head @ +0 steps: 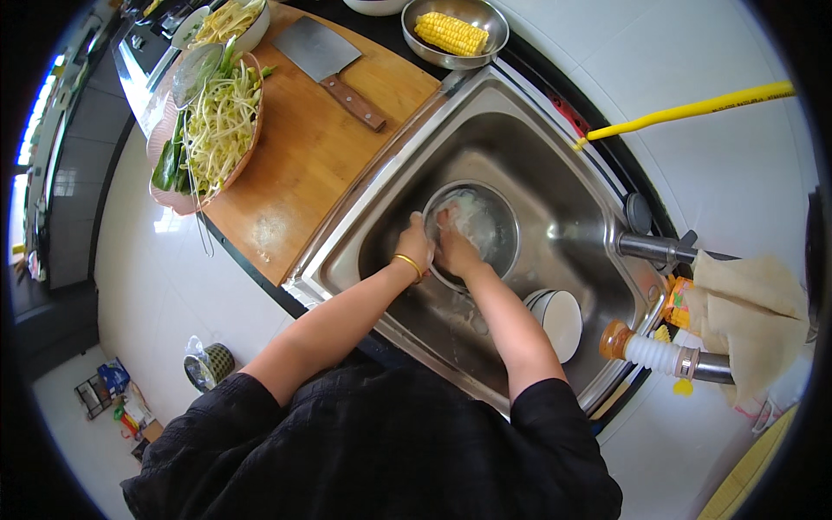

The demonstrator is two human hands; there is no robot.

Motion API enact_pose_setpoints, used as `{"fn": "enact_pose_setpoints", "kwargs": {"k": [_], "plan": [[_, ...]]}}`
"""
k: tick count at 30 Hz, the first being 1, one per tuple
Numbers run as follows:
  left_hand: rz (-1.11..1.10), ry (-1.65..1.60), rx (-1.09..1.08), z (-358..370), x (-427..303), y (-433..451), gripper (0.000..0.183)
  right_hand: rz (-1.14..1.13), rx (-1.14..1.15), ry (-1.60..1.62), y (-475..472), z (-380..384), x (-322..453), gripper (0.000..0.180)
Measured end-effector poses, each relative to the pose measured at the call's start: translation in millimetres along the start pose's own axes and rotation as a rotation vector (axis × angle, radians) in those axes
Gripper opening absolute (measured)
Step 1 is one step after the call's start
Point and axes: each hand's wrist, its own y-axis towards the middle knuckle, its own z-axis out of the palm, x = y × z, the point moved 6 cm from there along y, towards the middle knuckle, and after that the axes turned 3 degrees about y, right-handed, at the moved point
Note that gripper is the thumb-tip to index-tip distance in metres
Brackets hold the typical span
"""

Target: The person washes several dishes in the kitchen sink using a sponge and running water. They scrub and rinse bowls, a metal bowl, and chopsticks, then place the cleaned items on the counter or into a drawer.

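A round metal bowl (513, 250) stands in the stainless steel sink (572, 195), holding cloudy water (478, 224) with something pale in it that is too blurred to name. My left hand (415, 244), with a gold bangle at the wrist, grips the bowl's left rim. Inside the bowl is my right hand (458, 252), its fingers dipped in the water. Whether those fingers hold anything is hidden by blur and water. White bowls (562, 325), stacked and tipped on their side, lie in the sink beside my right forearm.
Left of the sink, a wooden cutting board (305, 175) bears a cleaver (325, 62) and a pink basket (159, 140) of bean sprouts (224, 123) with a wire strainer (198, 71). Corn (452, 34) sits in a metal bowl (481, 62) behind the sink. The faucet (650, 247) and a white corrugated pipe (653, 354) flank the right side.
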Motion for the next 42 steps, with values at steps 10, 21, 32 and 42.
{"fn": "enact_pose_setpoints", "kwargs": {"k": [10, 21, 32, 42], "plan": [[0.023, -0.064, -0.166, -3.4, 3.6, 3.8, 0.031, 0.326, 0.067, -0.344, -36.3, -29.4, -22.1, 0.060], [0.252, 0.119, -0.197, 14.2, 5.0, -0.1, 0.024, 0.192, -0.672, 1.298, 21.8, -0.6, -26.5, 0.046], [0.369, 0.161, -0.167, 14.3, -2.9, -9.3, 0.039, 0.338, -0.934, 0.037, -2.9, -79.4, -17.5, 0.038], [0.351, 0.172, -0.191, 14.1, 3.6, 1.6, 0.030, 0.339, -0.703, -0.354, -106.2, -44.1, -73.0, 0.040]]}}
